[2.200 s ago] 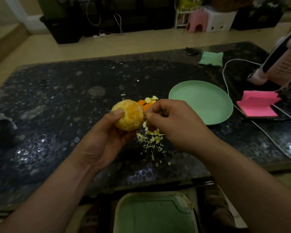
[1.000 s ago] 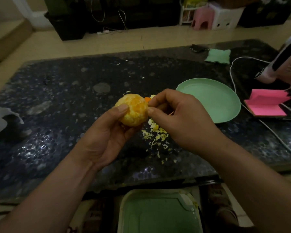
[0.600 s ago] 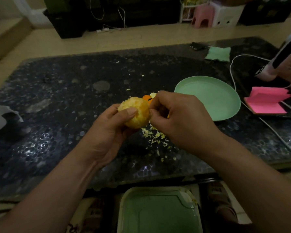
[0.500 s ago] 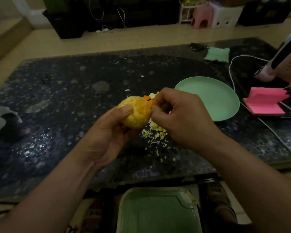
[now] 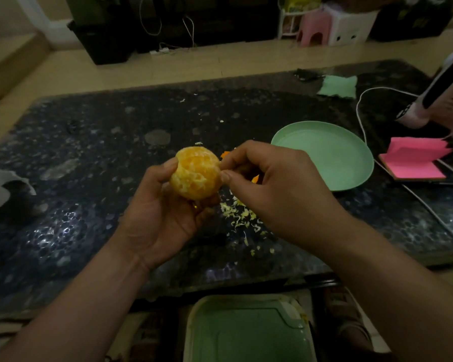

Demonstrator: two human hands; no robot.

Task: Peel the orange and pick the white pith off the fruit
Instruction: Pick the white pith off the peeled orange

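The peeled orange [image 5: 196, 174], pale yellow-orange with patches of white pith, is held above the dark table. My left hand [image 5: 162, 212] cups it from below, thumb on its left side. My right hand [image 5: 270, 186] is at the fruit's right edge, thumb and forefinger pinched together against its surface; what they pinch is too small to see. A heap of pith shreds [image 5: 242, 218] lies on the table under my right hand. Bits of orange peel [image 5: 254, 178] show behind the fingers.
An empty green plate [image 5: 351, 163] sits to the right on the speckled table [image 5: 94, 142]. Pink sticky notes [image 5: 416, 163], a white cable [image 5: 361, 108] and a green cloth [image 5: 340, 86] lie further right. A green bin [image 5: 246, 333] stands below the table's near edge.
The left hand has turned the orange slightly and lifted it a little. The right fingers stay pinched at the fruit's right edge. The view has shifted a bit.
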